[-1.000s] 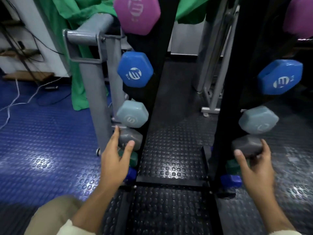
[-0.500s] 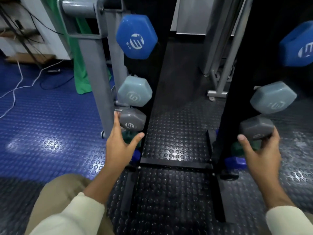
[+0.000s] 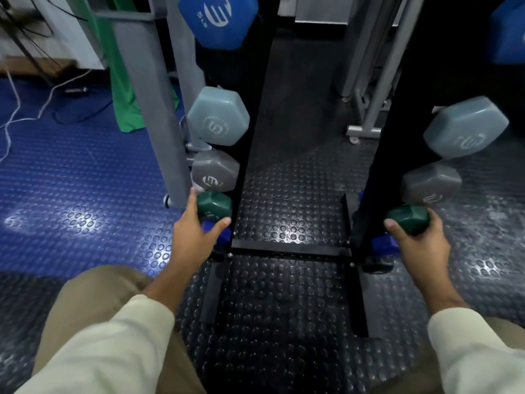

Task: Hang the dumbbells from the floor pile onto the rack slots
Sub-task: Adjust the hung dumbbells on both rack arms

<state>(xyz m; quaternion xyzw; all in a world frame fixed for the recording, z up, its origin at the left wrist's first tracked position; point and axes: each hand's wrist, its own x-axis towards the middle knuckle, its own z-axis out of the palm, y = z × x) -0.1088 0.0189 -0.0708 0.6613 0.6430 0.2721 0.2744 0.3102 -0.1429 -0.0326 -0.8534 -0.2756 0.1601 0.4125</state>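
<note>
A black rack [image 3: 252, 115] has two uprights, each with a column of hexagonal dumbbells in its slots. On the left upright, from the top, hang blue [image 3: 218, 18], pale blue-grey [image 3: 218, 116], grey [image 3: 215, 172], green [image 3: 213, 205] and dark blue [image 3: 224, 234] dumbbells. The right upright carries a matching set: pale blue-grey [image 3: 466, 126], grey [image 3: 431, 183], green [image 3: 407, 218], dark blue [image 3: 383, 243]. My left hand [image 3: 194, 237] grips the head of the left green dumbbell between thumb and fingers. My right hand [image 3: 420, 245] grips the right green one.
Studded black rubber floor [image 3: 289, 189] runs between the uprights, over the rack's base bar [image 3: 287, 248]. A grey metal frame post [image 3: 150, 109] stands just left of the left column. Green cloth, cables and blue floor lie far left; another grey frame [image 3: 366, 89] stands behind.
Both hands have dropped from the grey dumbbell heads to the green ones below and closed round them. The view has tilted down and moved closer.
</note>
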